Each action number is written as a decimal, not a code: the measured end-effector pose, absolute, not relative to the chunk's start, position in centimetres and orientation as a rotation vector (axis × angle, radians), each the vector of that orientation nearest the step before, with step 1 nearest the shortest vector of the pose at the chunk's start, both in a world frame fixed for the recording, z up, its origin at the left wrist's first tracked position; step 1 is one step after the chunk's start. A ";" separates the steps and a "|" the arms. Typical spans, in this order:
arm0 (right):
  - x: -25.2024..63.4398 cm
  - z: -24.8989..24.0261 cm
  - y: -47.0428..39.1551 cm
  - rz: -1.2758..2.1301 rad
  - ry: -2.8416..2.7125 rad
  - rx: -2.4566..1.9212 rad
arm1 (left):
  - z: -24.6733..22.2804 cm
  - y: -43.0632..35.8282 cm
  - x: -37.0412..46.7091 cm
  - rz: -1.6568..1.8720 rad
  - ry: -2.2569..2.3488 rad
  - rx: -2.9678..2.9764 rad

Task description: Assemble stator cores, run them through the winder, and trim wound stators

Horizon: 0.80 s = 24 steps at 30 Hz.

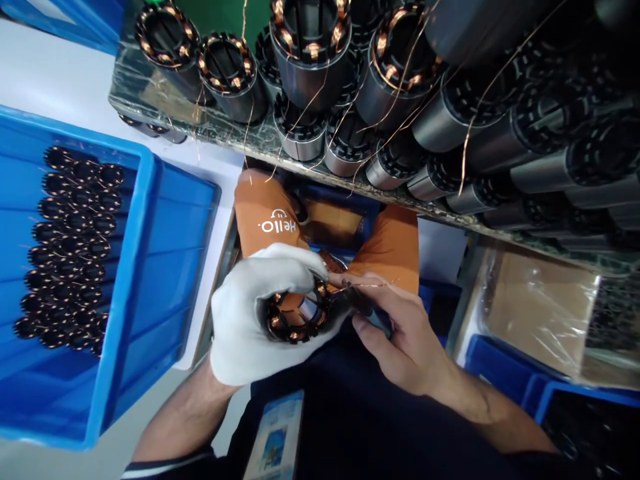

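My left hand, in a white glove, is wrapped round a motor stator with copper windings and black insulation. The stator's open end faces up, and the glove hides most of its outside. At its right side, my bare right hand grips a small hand tool with a dark front part and a grey-blue handle; its exact kind is unclear. The index finger and the tool's tip are close to the stator's rim. A thin copper wire runs out past the right fingers.
A workbench ahead bears many stators, some with loose copper wires hanging over the edge. On the left, a blue crate holds rows of wound stators. A cardboard box and a blue bin stand at the right.
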State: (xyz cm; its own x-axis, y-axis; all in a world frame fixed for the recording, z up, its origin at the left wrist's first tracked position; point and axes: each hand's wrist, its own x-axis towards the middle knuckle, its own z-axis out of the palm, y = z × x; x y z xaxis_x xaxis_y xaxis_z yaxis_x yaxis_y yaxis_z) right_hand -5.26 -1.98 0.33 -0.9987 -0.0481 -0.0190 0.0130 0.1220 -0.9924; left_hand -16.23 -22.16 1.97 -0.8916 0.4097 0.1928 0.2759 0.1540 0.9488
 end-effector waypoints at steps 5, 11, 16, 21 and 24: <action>-5.9 -0.7 -2.2 -2.055 2.326 0.061 | 0.8 -22.1 -16.2 1.772 2.366 0.777; -9.8 -6.6 -1.6 -2.024 1.988 0.402 | -2.9 -21.9 -17.5 1.241 2.767 0.520; -10.5 -7.7 -1.7 -2.081 1.525 0.288 | -3.9 -22.1 -17.3 1.396 2.481 0.855; -9.8 -6.4 -0.7 -2.171 1.499 0.312 | -0.4 -23.8 -16.6 1.198 2.395 1.048; -9.0 -6.1 0.5 -2.240 1.663 0.379 | 0.9 -25.9 -16.6 1.288 2.500 0.766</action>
